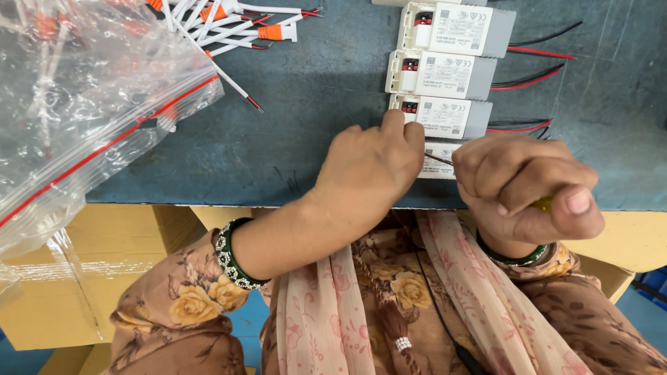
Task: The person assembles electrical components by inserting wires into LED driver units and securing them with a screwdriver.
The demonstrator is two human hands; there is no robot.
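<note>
The white driver box (438, 158) nearest the surface (306, 139) edge looks light, rigid and smooth, best held by its sides; left hand (372, 163) fingers press it down, right hand (521, 184) fisted around a yellow-handled screwdriver (543, 203)

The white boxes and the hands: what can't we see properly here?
- Head view: the nearest white box is mostly covered by both hands.
- The tool in the right hand is hidden by the fist; only a thin tip and a yellow bit show.
- The top box is cut off by the picture edge.
- The left hand hides its own fingertips.
</note>
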